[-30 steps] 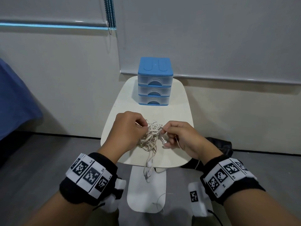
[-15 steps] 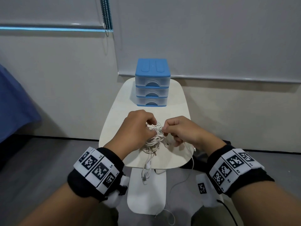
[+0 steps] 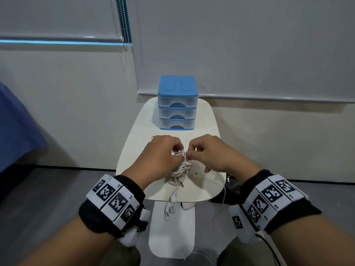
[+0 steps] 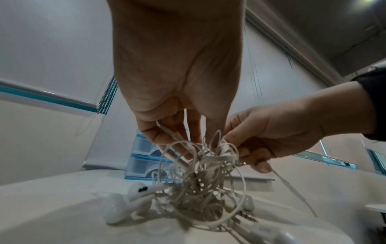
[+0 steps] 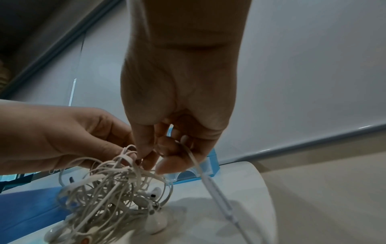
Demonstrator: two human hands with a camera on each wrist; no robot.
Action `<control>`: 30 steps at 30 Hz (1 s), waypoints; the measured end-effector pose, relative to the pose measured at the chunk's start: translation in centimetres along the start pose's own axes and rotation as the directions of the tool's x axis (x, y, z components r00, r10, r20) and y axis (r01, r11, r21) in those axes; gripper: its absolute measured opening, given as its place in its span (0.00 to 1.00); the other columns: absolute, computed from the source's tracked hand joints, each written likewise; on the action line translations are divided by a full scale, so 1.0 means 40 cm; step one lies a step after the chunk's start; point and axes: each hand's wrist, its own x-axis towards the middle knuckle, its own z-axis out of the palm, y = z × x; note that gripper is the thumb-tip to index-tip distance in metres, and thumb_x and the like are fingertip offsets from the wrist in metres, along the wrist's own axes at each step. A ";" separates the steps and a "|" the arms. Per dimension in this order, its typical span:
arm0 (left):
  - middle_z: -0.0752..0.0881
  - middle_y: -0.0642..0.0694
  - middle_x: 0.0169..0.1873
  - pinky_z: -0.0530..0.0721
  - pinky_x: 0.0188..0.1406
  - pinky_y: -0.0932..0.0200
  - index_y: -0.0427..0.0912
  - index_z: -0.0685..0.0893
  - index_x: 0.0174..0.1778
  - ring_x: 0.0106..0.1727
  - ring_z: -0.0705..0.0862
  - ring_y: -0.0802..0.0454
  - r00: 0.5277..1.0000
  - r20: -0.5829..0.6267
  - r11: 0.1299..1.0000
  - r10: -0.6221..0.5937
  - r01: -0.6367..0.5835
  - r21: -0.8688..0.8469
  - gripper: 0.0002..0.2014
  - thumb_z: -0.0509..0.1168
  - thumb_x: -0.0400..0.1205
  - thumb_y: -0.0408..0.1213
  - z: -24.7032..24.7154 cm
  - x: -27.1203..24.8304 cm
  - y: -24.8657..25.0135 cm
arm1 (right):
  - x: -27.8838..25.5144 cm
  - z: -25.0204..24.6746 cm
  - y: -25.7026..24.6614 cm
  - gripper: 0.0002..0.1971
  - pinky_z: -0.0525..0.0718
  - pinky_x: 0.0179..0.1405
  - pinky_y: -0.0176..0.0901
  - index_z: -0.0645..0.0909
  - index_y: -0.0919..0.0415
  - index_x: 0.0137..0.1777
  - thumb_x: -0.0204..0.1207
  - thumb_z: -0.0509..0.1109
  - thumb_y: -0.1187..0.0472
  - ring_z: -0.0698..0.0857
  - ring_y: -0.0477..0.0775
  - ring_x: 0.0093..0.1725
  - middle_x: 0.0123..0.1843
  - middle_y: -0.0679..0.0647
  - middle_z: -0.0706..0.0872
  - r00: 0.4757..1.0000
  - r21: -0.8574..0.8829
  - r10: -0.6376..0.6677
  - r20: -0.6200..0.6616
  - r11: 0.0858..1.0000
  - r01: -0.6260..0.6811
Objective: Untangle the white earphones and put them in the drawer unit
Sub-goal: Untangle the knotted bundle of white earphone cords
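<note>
Both our hands have moved closer together since a moment ago. Near the front edge of the tabletop (image 3: 203,120) our left hand (image 3: 159,156) and our right hand (image 3: 209,152) each pinch cords at the top of the white earphones (image 3: 179,169) — one messy ball, its buds hanging over that edge. Farther off, by the back edge, sits the drawer unit (image 3: 177,102) — all drawers closed.
</note>
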 end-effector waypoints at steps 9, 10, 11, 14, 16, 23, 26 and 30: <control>0.88 0.58 0.36 0.86 0.44 0.52 0.52 0.89 0.44 0.40 0.85 0.59 0.995 -0.103 0.998 -0.005 0.000 -0.055 0.06 0.73 0.79 0.34 -0.011 -0.006 0.016 | -0.004 0.002 -0.011 0.08 0.93 0.31 0.56 0.90 0.58 0.38 0.79 0.78 0.60 0.84 0.49 0.24 0.31 0.50 0.85 0.990 0.013 -0.032 -0.140 0.999 0.035; 0.88 0.58 0.35 0.85 0.43 0.54 0.52 0.91 0.44 0.39 0.84 0.61 0.995 -0.098 0.997 -0.003 -0.004 -0.071 0.07 0.72 0.79 0.33 -0.014 -0.006 0.017 | -0.005 0.004 -0.009 0.08 0.93 0.31 0.56 0.90 0.59 0.38 0.79 0.78 0.59 0.84 0.50 0.24 0.31 0.51 0.85 0.990 0.017 -0.028 -0.135 0.999 0.030; 0.88 0.59 0.34 0.83 0.41 0.56 0.52 0.92 0.44 0.37 0.84 0.62 0.996 -0.086 0.996 -0.002 -0.005 -0.088 0.08 0.72 0.79 0.33 -0.017 -0.007 0.017 | -0.006 0.007 -0.008 0.09 0.93 0.31 0.58 0.89 0.60 0.38 0.79 0.79 0.59 0.84 0.50 0.24 0.31 0.53 0.85 0.991 0.018 -0.024 -0.132 0.999 0.027; 0.88 0.62 0.33 0.76 0.36 0.63 0.55 0.93 0.44 0.33 0.81 0.64 0.999 -0.036 0.990 -0.018 0.013 -0.143 0.09 0.73 0.81 0.35 -0.027 -0.008 0.019 | -0.010 0.011 -0.007 0.10 0.92 0.32 0.60 0.88 0.60 0.38 0.79 0.78 0.57 0.87 0.55 0.23 0.32 0.55 0.86 0.990 0.023 -0.008 -0.143 1.000 0.012; 0.90 0.61 0.35 0.80 0.40 0.62 0.56 0.94 0.44 0.36 0.84 0.63 0.999 -0.021 0.978 -0.036 0.031 -0.207 0.10 0.72 0.80 0.34 -0.035 -0.008 0.020 | -0.012 0.009 -0.008 0.12 0.91 0.31 0.53 0.87 0.60 0.39 0.80 0.77 0.55 0.89 0.57 0.23 0.31 0.55 0.87 0.988 0.016 0.001 -0.156 1.000 0.002; 0.93 0.51 0.38 0.84 0.35 0.65 0.50 0.96 0.43 0.41 0.90 0.54 0.998 0.011 0.916 -0.064 0.063 -0.396 0.07 0.75 0.81 0.33 -0.060 -0.006 0.015 | -0.015 0.002 -0.020 0.05 0.93 0.34 0.56 0.84 0.55 0.54 0.81 0.74 0.65 0.91 0.61 0.26 0.32 0.60 0.86 0.990 0.152 -0.033 -0.135 0.987 0.053; 0.94 0.51 0.38 0.83 0.38 0.65 0.50 0.95 0.39 0.43 0.90 0.56 0.994 0.019 0.889 -0.112 0.108 -0.445 0.06 0.77 0.80 0.35 -0.066 -0.003 0.017 | -0.020 0.001 -0.030 0.05 0.93 0.33 0.55 0.87 0.58 0.54 0.81 0.74 0.66 0.91 0.66 0.28 0.31 0.60 0.85 0.992 0.221 -0.048 -0.114 0.973 0.072; 0.94 0.50 0.37 0.86 0.45 0.59 0.47 0.95 0.40 0.43 0.91 0.55 0.994 0.019 0.867 -0.109 0.104 -0.488 0.04 0.79 0.78 0.34 -0.072 0.000 0.016 | -0.022 0.006 -0.030 0.03 0.92 0.36 0.60 0.87 0.64 0.53 0.82 0.75 0.66 0.91 0.66 0.29 0.32 0.62 0.85 0.994 0.310 -0.033 -0.102 0.949 0.063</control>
